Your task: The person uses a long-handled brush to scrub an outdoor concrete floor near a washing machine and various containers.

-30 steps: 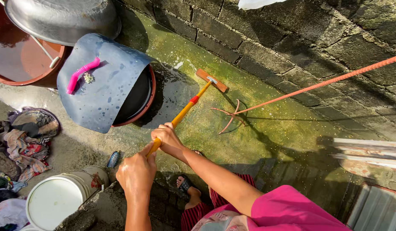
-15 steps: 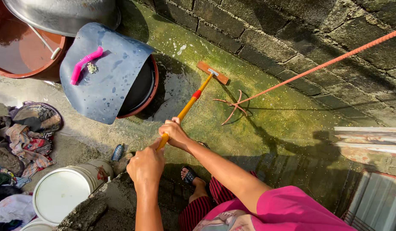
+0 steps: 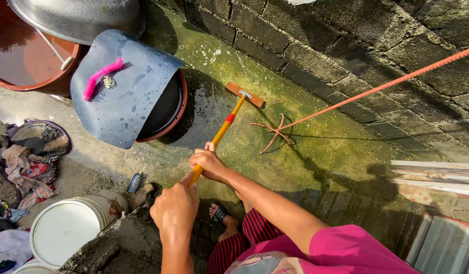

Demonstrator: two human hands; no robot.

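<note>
We're looking down on a mossy green wet floor (image 3: 315,147) running along a block wall (image 3: 346,45), and we'll place everything off the long-handled scrub brush (image 3: 229,119) in the middle of it. Left of the brush is a dark basin (image 3: 166,109) half covered by a bent blue-grey sheet (image 3: 128,96) with a pink ribbed hose piece (image 3: 100,76) lying on top. Further left and up, a reddish tub of water (image 3: 21,56) sits under a big metal bowl (image 3: 77,18). Down-left of the brush handle there's a white bucket (image 3: 67,231) and a pile of laundry (image 3: 26,162). Right of the brush head, an orange rake-like claw on a rod (image 3: 275,132) rests on the floor.

Both hands are wrapped tight round the yellow handle: right hand (image 3: 209,162) higher up, left hand (image 3: 176,208) at the end. The brush head (image 3: 244,95) sits flat on the wet floor near the wall.
</note>
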